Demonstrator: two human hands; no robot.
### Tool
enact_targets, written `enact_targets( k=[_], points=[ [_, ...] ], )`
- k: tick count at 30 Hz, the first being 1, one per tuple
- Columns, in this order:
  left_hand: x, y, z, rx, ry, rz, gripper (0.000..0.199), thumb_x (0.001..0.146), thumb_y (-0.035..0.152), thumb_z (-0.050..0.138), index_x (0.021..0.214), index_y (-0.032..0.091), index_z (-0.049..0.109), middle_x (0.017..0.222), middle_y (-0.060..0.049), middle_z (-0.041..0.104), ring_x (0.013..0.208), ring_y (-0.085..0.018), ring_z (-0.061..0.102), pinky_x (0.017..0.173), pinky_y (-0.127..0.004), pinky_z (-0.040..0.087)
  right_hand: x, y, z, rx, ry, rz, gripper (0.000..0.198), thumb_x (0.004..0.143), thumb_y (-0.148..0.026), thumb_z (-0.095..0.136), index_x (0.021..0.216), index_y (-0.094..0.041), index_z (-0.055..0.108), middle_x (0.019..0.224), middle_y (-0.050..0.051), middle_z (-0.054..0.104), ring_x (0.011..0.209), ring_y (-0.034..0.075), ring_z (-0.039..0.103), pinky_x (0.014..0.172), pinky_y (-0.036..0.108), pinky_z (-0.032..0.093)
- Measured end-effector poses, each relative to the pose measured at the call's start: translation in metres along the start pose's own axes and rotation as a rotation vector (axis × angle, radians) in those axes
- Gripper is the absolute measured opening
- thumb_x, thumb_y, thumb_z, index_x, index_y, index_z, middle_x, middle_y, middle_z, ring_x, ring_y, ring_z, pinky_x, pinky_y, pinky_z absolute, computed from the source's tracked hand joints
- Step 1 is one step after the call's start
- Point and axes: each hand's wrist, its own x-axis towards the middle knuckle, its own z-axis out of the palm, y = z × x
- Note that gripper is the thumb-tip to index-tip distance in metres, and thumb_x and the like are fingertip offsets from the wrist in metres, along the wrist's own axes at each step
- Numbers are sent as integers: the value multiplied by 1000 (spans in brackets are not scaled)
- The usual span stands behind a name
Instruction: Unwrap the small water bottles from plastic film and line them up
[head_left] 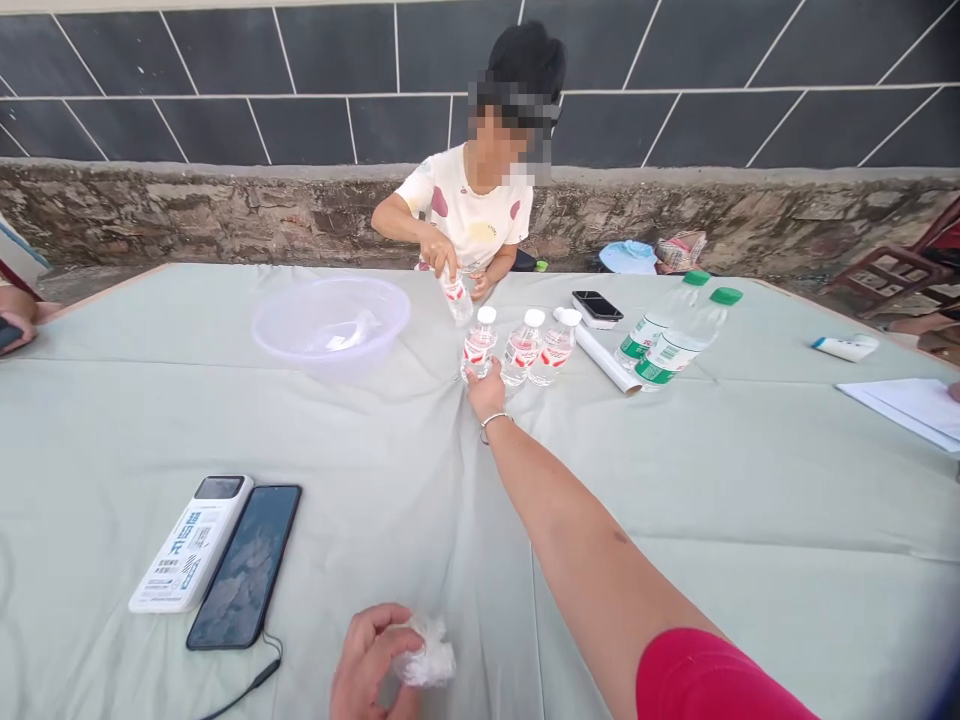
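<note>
My right hand (486, 390) reaches far across the table, its fingers closed around the lower part of a small water bottle (478, 345). That bottle stands upright, with a white cap and a red-and-white label. Just right of it are two matching small bottles, one (523, 350) beside the other (553, 350). Close to me, my left hand (375, 655) pinches a crumpled wad of clear plastic film (430, 655) above the cloth. Across the table, a person (474, 215) grips another small bottle (456, 298), tilted.
A translucent purple basin (330, 320) holds some clear plastic. Two large green-capped bottles (679, 340), a white roll (604, 355) and a dark phone on a white box (598, 305) lie right. A power bank (191, 550) and phone (246, 570) are near left; papers (911, 405) far right.
</note>
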Motion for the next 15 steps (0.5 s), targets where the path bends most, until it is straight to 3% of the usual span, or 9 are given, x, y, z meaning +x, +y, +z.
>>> enact_targets(
  k=[2, 4, 6, 8, 11, 13, 15],
  points=[
    [18, 2, -12, 75, 36, -40, 19, 68, 20, 55, 76, 29, 70, 98, -9, 64, 90, -25, 60, 69, -33, 50, -10, 0, -4, 11, -2, -7, 68, 88, -32, 48, 146, -13, 19, 96, 7, 66, 81, 18, 61, 77, 26, 45],
    [47, 6, -28, 101, -8, -72, 17, 70, 25, 56, 78, 29, 70, 91, -8, 65, 86, -25, 59, 62, -31, 48, -34, 7, -15, 6, -59, -76, 68, 86, -26, 48, 146, -13, 20, 96, 5, 64, 75, 15, 60, 75, 26, 45],
    [84, 13, -45, 76, -69, -84, 15, 70, 32, 58, 80, 28, 70, 81, -6, 65, 74, -22, 58, 56, -28, 45, -70, 21, -32, -26, -176, -215, 65, 84, -20, 46, 145, -15, 25, 100, 4, 62, 67, 12, 57, 74, 26, 45],
    [125, 22, -62, 74, -6, -137, 25, 67, 35, 62, 89, 27, 69, 75, -2, 64, 62, -17, 54, 58, -27, 45, -109, 40, -50, -96, -329, -391, 60, 84, -19, 45, 142, -19, 31, 108, 5, 60, 66, 11, 56, 75, 27, 46],
    [185, 37, -82, 31, 71, -197, 43, 65, 37, 63, 106, 26, 63, 64, 5, 55, 53, -12, 47, 53, -23, 40, -152, 64, -70, -277, -485, -617, 53, 85, -17, 44, 137, -20, 42, 117, 9, 58, 91, 18, 58, 89, 33, 45],
    [219, 46, -89, -6, 121, -212, 38, 63, 35, 64, 99, 23, 64, 60, 6, 50, 50, -10, 43, 49, -22, 37, -164, 69, -74, -395, -473, -662, 48, 87, -17, 41, 134, -19, 46, 120, 11, 57, 106, 23, 54, 95, 37, 42],
    [250, 50, -91, -69, 177, -224, 32, 62, 31, 64, 92, 21, 65, 60, 6, 49, 48, -9, 42, 47, -21, 35, -167, 66, -74, -482, -450, -653, 47, 88, -18, 39, 134, -17, 46, 120, 12, 55, 105, 24, 54, 94, 38, 43]
  ],
)
